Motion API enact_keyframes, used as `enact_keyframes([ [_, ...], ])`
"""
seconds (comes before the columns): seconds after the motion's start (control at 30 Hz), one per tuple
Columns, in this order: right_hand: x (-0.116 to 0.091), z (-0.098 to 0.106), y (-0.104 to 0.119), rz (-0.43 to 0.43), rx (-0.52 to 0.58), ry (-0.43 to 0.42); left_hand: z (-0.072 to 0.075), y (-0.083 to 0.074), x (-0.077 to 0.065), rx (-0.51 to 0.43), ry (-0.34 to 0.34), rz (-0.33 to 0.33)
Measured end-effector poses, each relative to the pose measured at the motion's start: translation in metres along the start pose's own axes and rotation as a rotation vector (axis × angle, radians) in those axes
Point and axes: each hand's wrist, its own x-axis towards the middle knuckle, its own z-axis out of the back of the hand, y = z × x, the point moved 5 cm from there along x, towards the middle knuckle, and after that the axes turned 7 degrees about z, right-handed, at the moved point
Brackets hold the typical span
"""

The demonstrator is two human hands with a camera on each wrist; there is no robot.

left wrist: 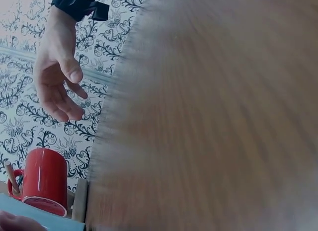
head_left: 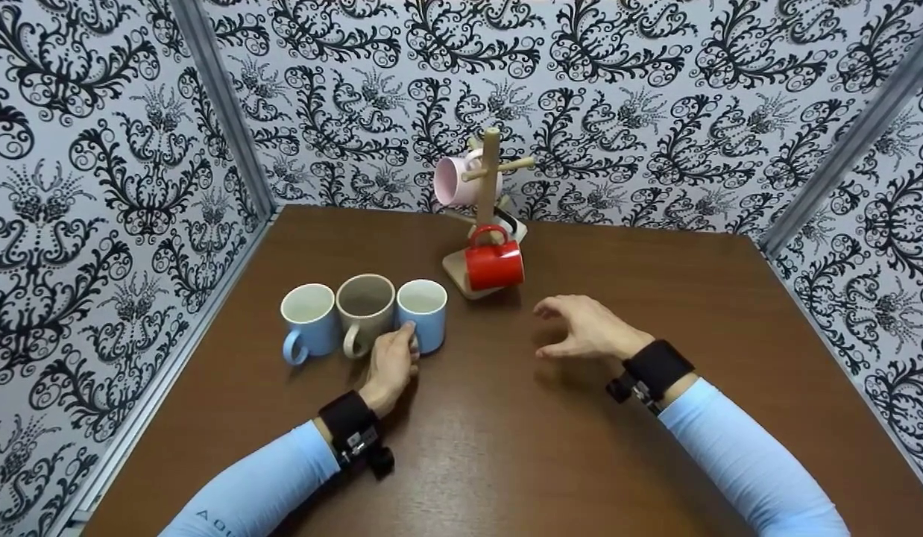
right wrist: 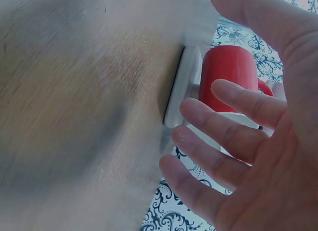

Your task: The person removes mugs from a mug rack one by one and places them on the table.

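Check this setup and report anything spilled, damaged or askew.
Nothing spilled or damaged stands out. The glossy red cylindrical mug sits tilted, but it hangs on the pale wooden mug tree, so that seems normal.

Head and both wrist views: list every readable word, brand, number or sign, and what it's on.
"AOU" (second letter may be Q): dark print on the left sleeve, head view; any further letters run out of frame.
Left wrist device: small pale marks, too small to read.
Red mug base: possible faint marks, too blurred to tell.
No other text readable.
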Motion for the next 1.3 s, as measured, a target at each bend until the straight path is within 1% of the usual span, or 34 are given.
enact_keyframes([
  [0.23,0.001,-0.001,0.001,-0.006,0.009,0.004,0.002,0.002,-0.001,0.093,0.031,0.064],
  [0.33,0.002,-0.001,0.002,-0.01,0.037,-0.01,0.004,0.002,-0.002,0.14,0.051,0.061],
  [0.4,0.002,0.0,0.002,-0.017,0.067,-0.027,0.005,0.0,-0.004,0.2,0.057,0.025],
  [0.57,0.002,-0.001,-0.001,-0.061,0.175,-0.071,0.01,-0.011,-0.009,0.395,0.053,-0.103],
  [0.67,0.003,-0.004,-0.004,-0.096,0.249,-0.084,0.012,-0.017,-0.011,0.488,0.058,-0.149],
  [0.77,0.004,-0.007,-0.006,-0.139,0.343,-0.099,0.015,-0.023,-0.012,0.562,0.051,-0.186],
  [0.83,0.006,-0.011,-0.009,-0.18,0.419,-0.119,0.017,-0.028,-0.014,0.628,0.034,-0.229],
  [0.93,0.007,-0.016,-0.012,-0.257,0.565,-0.168,0.018,-0.036,-0.017,0.789,-0.021,-0.34],
  [1.03,0.007,-0.022,-0.017,-0.354,0.751,-0.256,0.018,-0.041,-0.021,0.955,-0.079,-0.449],
  [1.07,0.008,-0.023,-0.018,-0.383,0.813,-0.29,0.018,-0.042,-0.022,0.997,-0.09,-0.472],
  [1.13,0.008,-0.026,-0.019,-0.43,0.936,-0.358,0.018,-0.044,-0.025,1.06,-0.101,-0.503],
  [1.2,0.01,-0.029,-0.021,-0.457,1.023,-0.413,0.018,-0.047,-0.026,1.112,-0.113,-0.527],
  [1.3,0.011,-0.031,-0.024,-0.484,1.148,-0.47,0.02,-0.054,-0.027,1.174,-0.146,-0.556],
])
